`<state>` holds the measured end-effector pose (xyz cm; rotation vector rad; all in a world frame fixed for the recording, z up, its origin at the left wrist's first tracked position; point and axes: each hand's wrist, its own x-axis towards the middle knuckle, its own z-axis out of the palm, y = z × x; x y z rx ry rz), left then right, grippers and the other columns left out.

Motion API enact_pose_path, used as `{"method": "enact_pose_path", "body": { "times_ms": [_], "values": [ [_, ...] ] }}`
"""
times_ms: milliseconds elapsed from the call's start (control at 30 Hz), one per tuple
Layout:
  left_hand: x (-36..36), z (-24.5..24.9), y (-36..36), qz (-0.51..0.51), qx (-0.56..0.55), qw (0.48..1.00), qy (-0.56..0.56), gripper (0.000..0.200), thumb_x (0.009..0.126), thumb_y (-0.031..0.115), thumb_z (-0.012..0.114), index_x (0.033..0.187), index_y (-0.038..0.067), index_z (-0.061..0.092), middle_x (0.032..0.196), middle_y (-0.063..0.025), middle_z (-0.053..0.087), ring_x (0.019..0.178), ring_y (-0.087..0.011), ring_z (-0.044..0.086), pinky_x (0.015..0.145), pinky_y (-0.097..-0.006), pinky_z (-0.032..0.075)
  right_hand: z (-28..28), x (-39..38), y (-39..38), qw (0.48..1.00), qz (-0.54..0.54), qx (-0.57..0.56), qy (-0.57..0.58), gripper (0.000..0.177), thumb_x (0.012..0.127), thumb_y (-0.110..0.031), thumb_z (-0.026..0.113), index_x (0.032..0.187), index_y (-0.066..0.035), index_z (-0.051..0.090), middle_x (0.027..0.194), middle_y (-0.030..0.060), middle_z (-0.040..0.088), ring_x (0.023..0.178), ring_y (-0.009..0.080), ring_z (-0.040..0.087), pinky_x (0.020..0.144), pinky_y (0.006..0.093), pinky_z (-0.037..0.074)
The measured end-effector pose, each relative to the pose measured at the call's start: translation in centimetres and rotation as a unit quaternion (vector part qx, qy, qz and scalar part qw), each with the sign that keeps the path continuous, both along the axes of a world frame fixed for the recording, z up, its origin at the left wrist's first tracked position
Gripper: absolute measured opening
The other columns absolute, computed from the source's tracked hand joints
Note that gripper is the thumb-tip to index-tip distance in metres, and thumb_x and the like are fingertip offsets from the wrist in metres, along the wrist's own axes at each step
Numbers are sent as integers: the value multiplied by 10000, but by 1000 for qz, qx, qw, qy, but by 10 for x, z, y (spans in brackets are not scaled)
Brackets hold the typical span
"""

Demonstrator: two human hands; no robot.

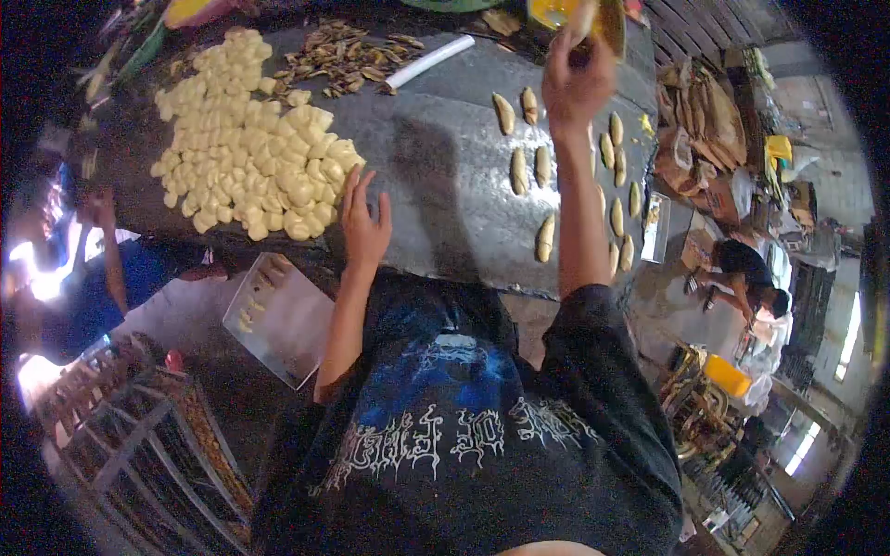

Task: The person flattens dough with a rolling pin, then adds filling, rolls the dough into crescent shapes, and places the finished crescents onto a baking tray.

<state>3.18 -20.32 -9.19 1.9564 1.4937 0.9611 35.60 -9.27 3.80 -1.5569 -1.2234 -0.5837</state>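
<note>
My left hand rests at the right edge of a big cluster of flattened pale dough pieces, fingers apart and holding nothing. Raised at the far right of the table, my right hand is closed on a pale, elongated dough roll. Just beyond that hand is a container with yellow contents. Several shaped dough rolls lie in loose rows on the dark table, on both sides of my right forearm. Brown strips, whose kind I cannot make out, are heaped behind the dough.
A white tube lies beside the brown heap. Below the table's front edge is a metal tray. Another person is at the left, and one more person bends over at the right. A metal rack stands lower left.
</note>
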Motion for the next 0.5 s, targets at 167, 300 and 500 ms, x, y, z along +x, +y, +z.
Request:
{"method": "enact_pose_path", "body": {
  "times_ms": [167,300,500],
  "values": [
    [-26,4,28,-6,-9,999,-36,328,951,89,583,1272,22,582,1427,-178,495,1305,-340,501,1014,-401,469,-103,-28,12,869,-30,-489,-69,555,882,-554,630,986,-18,726,962,256,670,929,416,649,807,542,497],
    [-53,15,57,-23,-66,996,-60,273,947,39,568,1214,41,623,1374,-139,554,1233,-303,566,887,-347,534,-131,-20,1,930,-112,-325,-127,423,884,-452,687,1002,-50,734,1003,245,683,961,414,654,834,494,512],
    [-84,10,115,-43,-98,985,-132,224,933,-4,558,1115,40,682,1215,-103,664,1074,-242,658,812,-312,539,-131,-15,5,914,-34,-389,-107,402,907,-327,687,1118,15,671,996,261,673,1006,419,638,886,472,503]
  ]
}}
